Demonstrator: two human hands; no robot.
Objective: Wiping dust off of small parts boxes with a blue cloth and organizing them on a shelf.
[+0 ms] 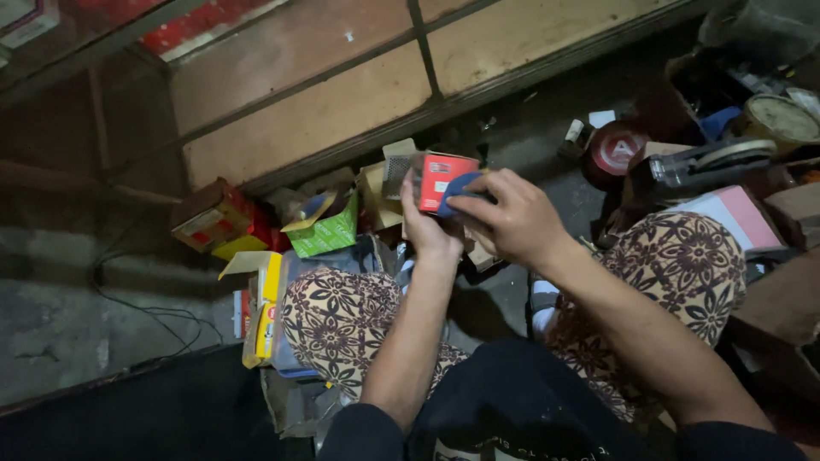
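Left hand [427,229]: raised upright, fingers closed round one small red cardboard box [442,177], held above the patterned knees.
Right hand [511,217]: curled, fingertips pinching one blue flat piece [458,193] against the box front.
Green cardboard box [326,229]: one, open, on the floor.

Grey concrete floor [77,316]: green carton [329,229], red-yellow box [218,220], black cable [145,307].

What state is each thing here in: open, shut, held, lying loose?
Red box: held up in left hand.
Blue disc: gripped by right hand, against the red box.
Green box: on the floor, flap open.
Yellow box: on the floor, open.
Red tin: lying on the floor.
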